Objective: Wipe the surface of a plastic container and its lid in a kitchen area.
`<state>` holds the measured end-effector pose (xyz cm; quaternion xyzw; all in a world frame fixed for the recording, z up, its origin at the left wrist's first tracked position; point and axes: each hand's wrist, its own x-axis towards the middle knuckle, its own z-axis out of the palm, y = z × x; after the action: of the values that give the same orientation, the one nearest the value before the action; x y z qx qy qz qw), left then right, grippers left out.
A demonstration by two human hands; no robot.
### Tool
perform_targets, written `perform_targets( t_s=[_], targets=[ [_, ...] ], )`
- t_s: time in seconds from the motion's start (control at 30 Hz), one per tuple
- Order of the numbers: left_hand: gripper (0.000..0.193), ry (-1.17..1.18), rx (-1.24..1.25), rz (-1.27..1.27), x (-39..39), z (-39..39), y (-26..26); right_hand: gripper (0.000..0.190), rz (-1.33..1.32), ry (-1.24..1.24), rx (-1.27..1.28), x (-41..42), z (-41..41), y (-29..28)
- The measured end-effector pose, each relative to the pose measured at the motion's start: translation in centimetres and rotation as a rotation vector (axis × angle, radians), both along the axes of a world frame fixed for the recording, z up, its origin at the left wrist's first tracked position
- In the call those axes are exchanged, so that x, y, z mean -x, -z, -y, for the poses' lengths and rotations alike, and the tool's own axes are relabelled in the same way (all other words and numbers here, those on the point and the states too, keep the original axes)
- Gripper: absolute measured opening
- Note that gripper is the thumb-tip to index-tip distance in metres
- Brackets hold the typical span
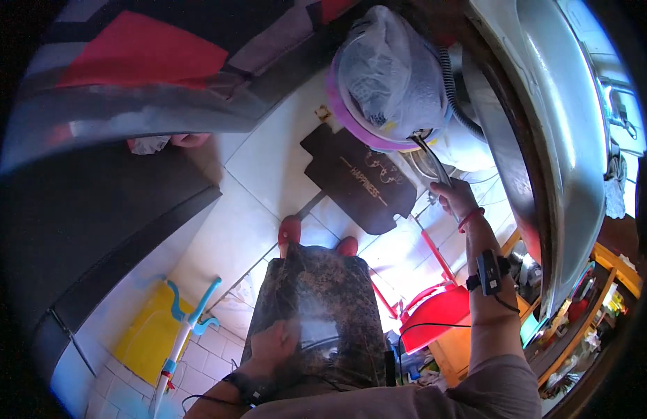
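My right hand (456, 198) grips a pair of metal tongs (435, 160), arm stretched forward. Their far end touches or overlaps the lower edge of a whitish plastic bag (389, 68); which of the two I cannot tell. The bag fills a round container with a purple rim (340, 112). Close to my body, over the dark patterned apron (339, 283), is my left hand (274, 340). Its fingers are curled and blurred, so whether anything is inside them is hidden. A pale grey patch lies on the apron beside it.
A dark floor mat (349, 173) with printed writing lies beyond my red shoes (290, 229). Right of me stand a sink (559, 105), a ribbed hose (452, 89) and a red dustpan (433, 319). On the left are a dark counter (119, 209) and a blue-and-white handled pole (179, 335).
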<state>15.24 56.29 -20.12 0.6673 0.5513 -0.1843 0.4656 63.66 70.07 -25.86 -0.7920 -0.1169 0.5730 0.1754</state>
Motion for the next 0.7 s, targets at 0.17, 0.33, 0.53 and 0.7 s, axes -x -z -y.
perform_targets(
  t_s=[0.17,0.33,0.53,0.7],
  targets=[
    [0.034,-0.043,-0.105,0.043,-0.6,-0.7,-0.4,0.021,0.069,0.070,-0.009,-0.1,0.4,1.7],
    [0.036,-0.096,-0.042,0.018,-0.5,-1.1,-0.4,0.021,-0.006,0.157,0.001,0.2,1.1,3.1],
    [0.032,-0.073,-0.030,0.024,-0.3,-1.4,-0.2,0.024,-0.369,0.293,-0.066,1.0,1.0,4.2],
    [0.031,-0.068,-0.078,0.051,-0.6,-1.9,-0.3,0.024,-0.398,0.344,-0.082,2.7,0.2,4.0]
  ],
)
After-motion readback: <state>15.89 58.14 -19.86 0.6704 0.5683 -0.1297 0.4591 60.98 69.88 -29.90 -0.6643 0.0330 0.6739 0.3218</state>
